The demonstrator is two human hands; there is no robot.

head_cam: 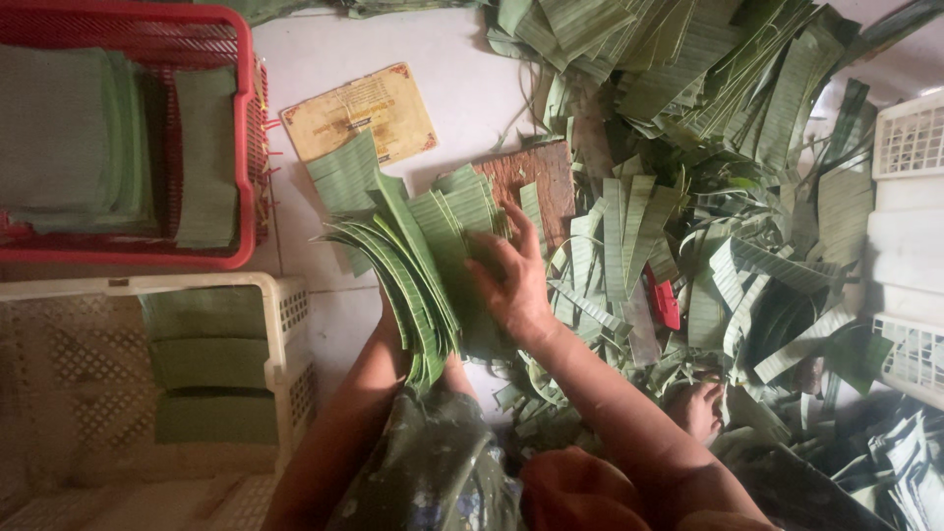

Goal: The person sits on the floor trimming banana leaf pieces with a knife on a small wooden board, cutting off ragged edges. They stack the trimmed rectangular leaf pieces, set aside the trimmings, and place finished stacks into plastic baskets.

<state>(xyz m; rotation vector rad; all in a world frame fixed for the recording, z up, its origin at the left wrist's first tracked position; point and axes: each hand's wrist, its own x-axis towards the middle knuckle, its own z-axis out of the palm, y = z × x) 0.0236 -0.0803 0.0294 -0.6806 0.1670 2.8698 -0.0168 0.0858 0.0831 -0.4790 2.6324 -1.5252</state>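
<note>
A thick stack of cut green leaf pieces (413,265) stands on edge in front of me, fanned out. My right hand (513,280) lies flat against the stack's right side, fingers spread over the leaves. My left hand (389,313) is mostly hidden behind the stack's left side and appears to hold it from beneath. A brown wooden board (531,175) lies under the far end of the stack.
A red basket (246,138) with stacked leaf pieces sits at top left, a white crate (285,324) with folded leaves below it. A printed card (359,113) lies on the floor. Heaps of leaf strips (708,147), a red tool (664,300), white crates (910,138) and my foot (698,408) fill the right.
</note>
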